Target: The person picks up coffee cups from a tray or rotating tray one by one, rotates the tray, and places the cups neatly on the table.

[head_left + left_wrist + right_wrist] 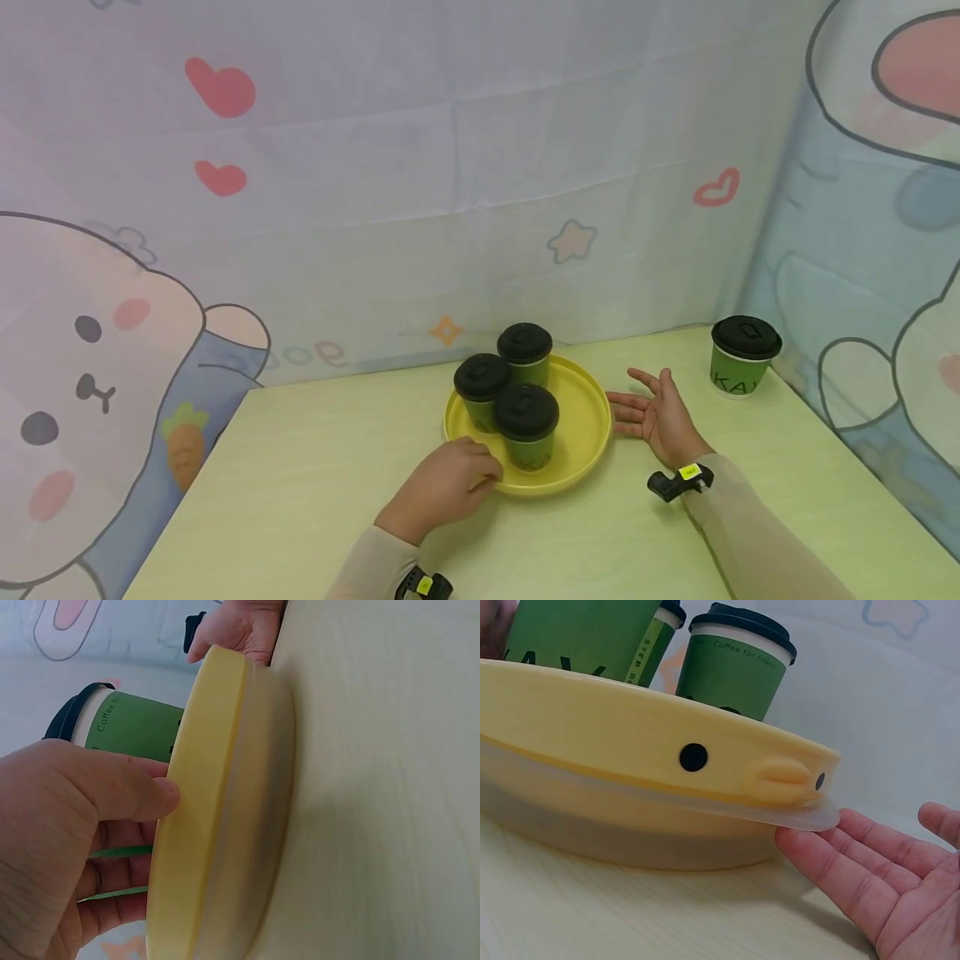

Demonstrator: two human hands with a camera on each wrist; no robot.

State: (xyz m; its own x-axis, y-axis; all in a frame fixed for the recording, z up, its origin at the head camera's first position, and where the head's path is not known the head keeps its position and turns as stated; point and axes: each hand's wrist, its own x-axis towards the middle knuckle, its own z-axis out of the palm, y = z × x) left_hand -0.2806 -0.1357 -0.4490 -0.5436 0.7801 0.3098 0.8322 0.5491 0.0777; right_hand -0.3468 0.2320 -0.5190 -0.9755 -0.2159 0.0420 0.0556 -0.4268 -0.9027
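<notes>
A round yellow tray (585,417) carries three green paper coffee cups with black lids: a front cup (529,446), a left cup (480,408) and a rear cup (531,371). At the tray's front left, my left hand (446,483) pinches the rim; in the left wrist view its thumb (163,796) lies on the outer side and the fingers reach inside. My right hand (670,425) is palm up at the tray's right edge. In the right wrist view, its outstretched fingers (832,862) meet the underside near a duck-like beak (780,780).
A fourth green coffee cup (738,367) with a black lid stands at the back right of the pale table (322,467). Behind the table hangs a printed cloth (480,183), and another cartoon-printed cloth (885,275) borders the right side.
</notes>
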